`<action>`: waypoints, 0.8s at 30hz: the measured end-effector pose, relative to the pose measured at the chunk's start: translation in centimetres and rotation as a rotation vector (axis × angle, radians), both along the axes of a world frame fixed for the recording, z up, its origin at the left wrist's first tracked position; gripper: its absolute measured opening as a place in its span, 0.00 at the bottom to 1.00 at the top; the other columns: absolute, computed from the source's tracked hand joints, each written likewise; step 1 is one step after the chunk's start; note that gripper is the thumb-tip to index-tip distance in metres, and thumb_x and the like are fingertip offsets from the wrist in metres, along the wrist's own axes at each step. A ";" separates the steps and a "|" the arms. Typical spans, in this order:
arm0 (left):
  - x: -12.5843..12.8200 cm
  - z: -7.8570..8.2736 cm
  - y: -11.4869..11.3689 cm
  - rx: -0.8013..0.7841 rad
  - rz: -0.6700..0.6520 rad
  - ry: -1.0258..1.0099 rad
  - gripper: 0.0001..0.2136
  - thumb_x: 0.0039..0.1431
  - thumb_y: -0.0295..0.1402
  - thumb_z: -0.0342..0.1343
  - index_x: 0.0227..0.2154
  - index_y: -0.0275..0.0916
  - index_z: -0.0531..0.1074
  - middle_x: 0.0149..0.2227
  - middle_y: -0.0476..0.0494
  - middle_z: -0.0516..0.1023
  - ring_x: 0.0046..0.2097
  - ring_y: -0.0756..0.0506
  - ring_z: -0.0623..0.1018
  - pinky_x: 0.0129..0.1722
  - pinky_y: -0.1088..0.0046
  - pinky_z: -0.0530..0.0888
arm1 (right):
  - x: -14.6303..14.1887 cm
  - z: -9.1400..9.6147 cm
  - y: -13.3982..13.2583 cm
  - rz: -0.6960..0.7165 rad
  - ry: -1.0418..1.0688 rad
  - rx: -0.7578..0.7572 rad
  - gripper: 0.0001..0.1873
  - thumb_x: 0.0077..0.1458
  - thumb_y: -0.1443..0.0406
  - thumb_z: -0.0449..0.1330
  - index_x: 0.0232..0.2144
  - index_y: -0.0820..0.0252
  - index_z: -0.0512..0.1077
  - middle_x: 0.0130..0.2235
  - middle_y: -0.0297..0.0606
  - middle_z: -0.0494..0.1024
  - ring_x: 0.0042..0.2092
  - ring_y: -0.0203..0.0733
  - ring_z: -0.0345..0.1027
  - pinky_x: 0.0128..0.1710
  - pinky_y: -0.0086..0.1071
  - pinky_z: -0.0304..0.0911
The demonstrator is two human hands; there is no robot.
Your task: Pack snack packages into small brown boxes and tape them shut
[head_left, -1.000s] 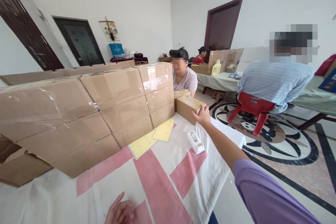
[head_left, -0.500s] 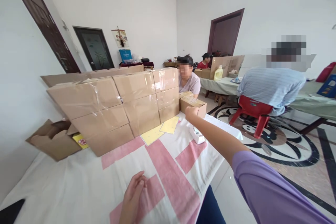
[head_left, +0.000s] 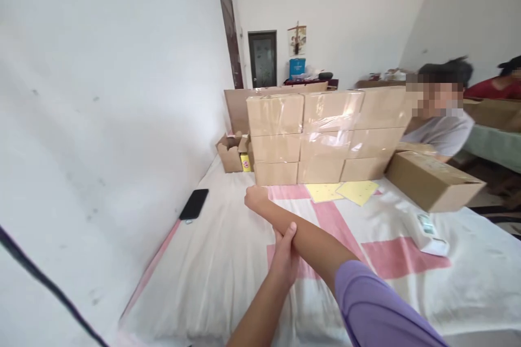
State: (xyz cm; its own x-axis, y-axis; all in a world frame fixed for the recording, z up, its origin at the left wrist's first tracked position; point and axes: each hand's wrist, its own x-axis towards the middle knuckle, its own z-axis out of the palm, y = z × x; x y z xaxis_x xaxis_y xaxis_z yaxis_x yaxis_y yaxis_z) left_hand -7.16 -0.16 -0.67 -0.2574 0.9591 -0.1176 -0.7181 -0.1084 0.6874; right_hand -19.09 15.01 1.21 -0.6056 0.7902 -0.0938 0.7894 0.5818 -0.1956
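My right hand (head_left: 256,198) is curled into a fist over the white and pink tablecloth (head_left: 228,260), just in front of a stack of taped cardboard boxes (head_left: 317,135). Nothing shows in its fingers. Its arm in a purple sleeve reaches in from the lower right. My left hand (head_left: 285,257) comes up from below and clasps my right forearm, fingers pressed together against it. Two yellow sheets (head_left: 342,191) lie flat at the foot of the stack.
A loose cardboard box (head_left: 433,181) lies at the right, with a white device (head_left: 427,227) in front of it. A black phone (head_left: 194,204) lies near the white wall on the left. Small open boxes (head_left: 232,152) stand beside the stack. A person (head_left: 443,130) sits behind the boxes.
My right hand has left the loose box and swung left in front of the stack. My left hand has risen from the cloth onto my right forearm. The view has turned left.
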 end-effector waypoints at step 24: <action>-39.1 -5.3 26.2 -0.322 0.689 0.815 0.32 0.60 0.43 0.63 0.63 0.38 0.60 0.69 0.31 0.58 0.68 0.32 0.62 0.64 0.46 0.63 | -14.2 -3.0 15.1 -0.192 0.371 0.158 0.29 0.58 0.65 0.57 0.62 0.66 0.63 0.72 0.56 0.49 0.60 0.65 0.62 0.53 0.53 0.66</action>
State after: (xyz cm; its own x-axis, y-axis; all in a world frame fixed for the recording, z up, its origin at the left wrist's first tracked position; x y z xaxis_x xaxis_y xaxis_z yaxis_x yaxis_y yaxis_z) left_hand -46.31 26.03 -5.92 -0.8365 0.5364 0.1120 0.1061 -0.0420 0.9935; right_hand -33.26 30.07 -1.79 -0.4167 0.8787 0.2329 0.7791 0.4772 -0.4066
